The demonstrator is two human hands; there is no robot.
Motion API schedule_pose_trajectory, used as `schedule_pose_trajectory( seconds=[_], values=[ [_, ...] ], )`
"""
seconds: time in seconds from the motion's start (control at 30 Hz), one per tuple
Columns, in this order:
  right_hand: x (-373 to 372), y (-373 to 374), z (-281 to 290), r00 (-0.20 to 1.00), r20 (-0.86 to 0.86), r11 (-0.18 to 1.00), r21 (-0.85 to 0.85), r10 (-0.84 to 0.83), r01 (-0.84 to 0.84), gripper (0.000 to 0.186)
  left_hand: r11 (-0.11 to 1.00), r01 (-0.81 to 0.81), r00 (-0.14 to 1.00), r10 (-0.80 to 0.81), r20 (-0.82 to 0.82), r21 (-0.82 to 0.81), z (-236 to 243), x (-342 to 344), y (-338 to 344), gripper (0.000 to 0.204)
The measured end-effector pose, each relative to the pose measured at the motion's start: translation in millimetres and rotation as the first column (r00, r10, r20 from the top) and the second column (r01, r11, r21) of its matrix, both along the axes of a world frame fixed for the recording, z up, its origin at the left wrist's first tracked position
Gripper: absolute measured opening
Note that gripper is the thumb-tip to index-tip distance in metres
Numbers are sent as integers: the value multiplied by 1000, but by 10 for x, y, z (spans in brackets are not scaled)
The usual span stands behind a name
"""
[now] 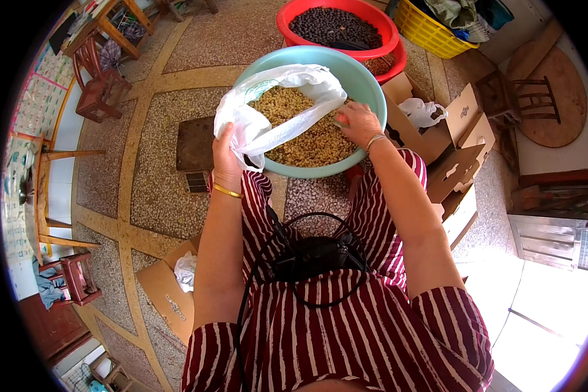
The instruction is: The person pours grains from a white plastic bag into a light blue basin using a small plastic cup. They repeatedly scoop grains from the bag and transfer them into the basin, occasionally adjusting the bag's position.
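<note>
- Resting in the light-blue basin (pixel 370 91), a white plastic bag (pixel 242 121) leans toward the basin's left rim with its mouth spread wide.
- Tan kernels (pixel 317 149) lie in the basin, on the near side of the bag, and also show through the bag's mouth.
- Of the two hands, the left hand (pixel 225 158) grasps the bag's edge at the basin's near-left rim, thumb up.
- Bent inward, the fingers of the right hand (pixel 361 124) are just inside the basin's right rim; something small and greenish shows at the fingertips, but whether they grip it I cannot tell.
- Just left of the basin, a dark low stool (pixel 196 140) stands on the speckled floor (pixel 166 117).
- Beyond the basin's far rim, a red basin (pixel 389 32) holds dark round pieces, with a yellow basket (pixel 431 32) beside it.
- Along the basin's right, open cardboard boxes (pixel 457 173); toward the floor's left edge, a reddish-brown chair (pixel 101 85).
</note>
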State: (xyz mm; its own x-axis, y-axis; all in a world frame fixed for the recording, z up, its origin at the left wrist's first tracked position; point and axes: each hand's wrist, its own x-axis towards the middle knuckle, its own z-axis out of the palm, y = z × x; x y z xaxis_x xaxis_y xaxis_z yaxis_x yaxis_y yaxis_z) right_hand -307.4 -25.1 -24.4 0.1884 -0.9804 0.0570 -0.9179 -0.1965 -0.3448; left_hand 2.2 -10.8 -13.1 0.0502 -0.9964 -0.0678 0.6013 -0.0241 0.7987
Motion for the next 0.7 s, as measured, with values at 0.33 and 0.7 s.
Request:
schedule_pose_trajectory(
  seconds=[0.33,0.7],
  values=[
    [-56,-56,-29,905,422,981,189,-45,-40,40,1000,11,999,-11,-33,1,15,2,10,39],
    [-65,-71,-4,831,550,961,264,-81,-81,40,1000,-12,1000,12,27,17,29,-12,7,33]
  ],
)
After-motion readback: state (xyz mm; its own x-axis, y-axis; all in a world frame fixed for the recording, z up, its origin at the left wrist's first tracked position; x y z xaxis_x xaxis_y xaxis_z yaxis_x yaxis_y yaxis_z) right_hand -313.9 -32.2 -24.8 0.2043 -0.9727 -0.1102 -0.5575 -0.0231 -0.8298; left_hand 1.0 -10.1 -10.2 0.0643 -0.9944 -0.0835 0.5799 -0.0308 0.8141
